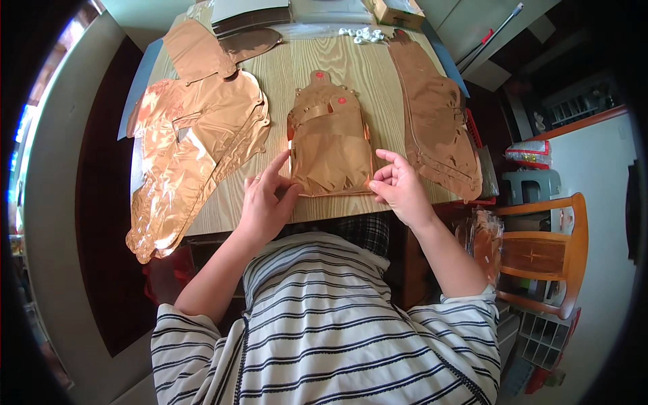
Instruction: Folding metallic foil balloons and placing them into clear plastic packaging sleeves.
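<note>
A folded flat foil balloon (331,155) in shiny copper colour lies in front of me, its narrow tab with a red mark pointing away. My left hand (265,199) is at its near left corner, thumb and lower fingers closed on the edge, index finger stretched along the side. At the near right corner, my right hand (403,190) pinches the foil, with the index finger lifted off. To the left lies a large creased copper foil balloon (202,135), its lower end hanging past the table edge. A stack of long flat foil balloons (439,121) rests on the right.
The wood-grain table (277,209) carries another foil piece (196,50) at the far left. Small white pieces (364,35) lie at the back, near a cardboard box (398,12) and a dark-sided stack (250,17). A wooden chair (574,256) stands to the right.
</note>
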{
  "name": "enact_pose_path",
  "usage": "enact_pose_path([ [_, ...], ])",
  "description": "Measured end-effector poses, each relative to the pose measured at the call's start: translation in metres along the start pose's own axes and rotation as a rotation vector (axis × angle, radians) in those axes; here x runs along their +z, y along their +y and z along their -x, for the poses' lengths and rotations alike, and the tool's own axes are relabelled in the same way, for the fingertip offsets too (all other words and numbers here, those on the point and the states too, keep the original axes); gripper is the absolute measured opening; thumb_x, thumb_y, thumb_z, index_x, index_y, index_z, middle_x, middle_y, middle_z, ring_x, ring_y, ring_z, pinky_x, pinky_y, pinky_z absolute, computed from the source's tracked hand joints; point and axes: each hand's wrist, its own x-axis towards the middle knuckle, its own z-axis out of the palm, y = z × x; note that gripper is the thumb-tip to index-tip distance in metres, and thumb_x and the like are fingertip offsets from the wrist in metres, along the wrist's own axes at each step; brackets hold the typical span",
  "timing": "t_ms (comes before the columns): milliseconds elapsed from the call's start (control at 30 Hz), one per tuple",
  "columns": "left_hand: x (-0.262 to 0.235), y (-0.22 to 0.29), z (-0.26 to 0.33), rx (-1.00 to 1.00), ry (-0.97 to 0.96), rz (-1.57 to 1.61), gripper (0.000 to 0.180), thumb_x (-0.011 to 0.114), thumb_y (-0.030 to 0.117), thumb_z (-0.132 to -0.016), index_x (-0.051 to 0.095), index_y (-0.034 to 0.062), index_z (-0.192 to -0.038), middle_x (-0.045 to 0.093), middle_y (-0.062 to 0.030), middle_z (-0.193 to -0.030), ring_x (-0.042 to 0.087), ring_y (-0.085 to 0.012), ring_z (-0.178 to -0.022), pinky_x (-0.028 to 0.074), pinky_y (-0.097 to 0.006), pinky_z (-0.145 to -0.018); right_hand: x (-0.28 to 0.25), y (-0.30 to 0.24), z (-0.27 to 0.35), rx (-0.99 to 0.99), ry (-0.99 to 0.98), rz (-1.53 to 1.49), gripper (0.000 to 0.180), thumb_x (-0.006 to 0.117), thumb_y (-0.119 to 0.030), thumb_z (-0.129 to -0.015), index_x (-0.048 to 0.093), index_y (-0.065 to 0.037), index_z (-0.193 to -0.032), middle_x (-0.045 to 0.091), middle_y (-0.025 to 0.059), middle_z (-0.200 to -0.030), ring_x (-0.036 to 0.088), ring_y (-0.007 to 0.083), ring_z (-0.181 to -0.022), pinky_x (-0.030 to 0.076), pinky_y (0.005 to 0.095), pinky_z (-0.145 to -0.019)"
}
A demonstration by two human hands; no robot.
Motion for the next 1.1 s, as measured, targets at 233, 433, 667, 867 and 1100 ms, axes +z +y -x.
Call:
enact_pose_path([
  [233,0.007,-0.01,-0.004,0.061,0.084,0.07,0.066,0.066,0.008,-0.093,0.038,0.0024,-0.153,0.073,-0.0094,-0.078,0.068,-0.0212,-0.071,0.048,-0.035,-0.084,0.001,-0.003,-0.003,0.005,0.024,0.061,0.055,0.069,0.0,-0.09,0.048,0.006,-0.141,0.067,0.0075,-0.091,0.062,0.0083,-0.073,0.055,0.0238,-0.063],
  [433,0.003,-0.001,-0.009,-0.007,0.052,0.064,0.067,0.063,0.006,-0.093,0.034,-0.0012,-0.153,0.068,-0.0144,-0.071,0.063,-0.0239,-0.061,0.048,-0.035,-0.064,0.003,-0.002,-0.001,0.009,0.034,0.078,0.054,0.069,-0.001,-0.091,0.049,0.005,-0.141,0.068,0.0075,-0.092,0.063,0.0082,-0.074,0.055,0.0242,-0.063],
  [667,-0.002,0.008,-0.009,-0.101,-0.002,0.15,0.07,0.064,0.006,-0.093,0.032,0.0004,-0.155,0.067,-0.0116,-0.071,0.061,-0.0191,-0.061,0.048,-0.033,-0.064,0.005,0.006,-0.002,-0.043,0.081,0.166,0.05,0.069,-0.002,-0.09,0.054,0.002,-0.137,0.071,0.0067,-0.089,0.067,0.01,-0.074,0.056,0.0268,-0.067],
  [867,-0.001,0.008,-0.011,-0.091,-0.017,0.138,0.073,0.065,0.006,-0.091,0.032,0.0017,-0.155,0.068,-0.0112,-0.075,0.063,-0.018,-0.065,0.05,-0.033,-0.067,0.008,0.002,0.001,-0.118,0.118,0.316,0.048,0.069,0.0,-0.088,0.056,0.0,-0.134,0.07,0.008,-0.088,0.069,0.0149,-0.072,0.056,0.0301,-0.068],
  [1100,0.002,0.003,-0.01,-0.053,-0.007,0.078,0.071,0.065,0.004,-0.09,0.035,-0.0002,-0.154,0.068,-0.0115,-0.073,0.064,-0.0195,-0.063,0.05,-0.033,-0.065,0.035,-0.015,0.027,-0.71,0.288,0.864,0.04,0.069,0.001,-0.085,0.06,-0.002,-0.123,0.061,0.0142,-0.105,0.062,0.033,-0.092,0.052,0.0442,-0.083],
])
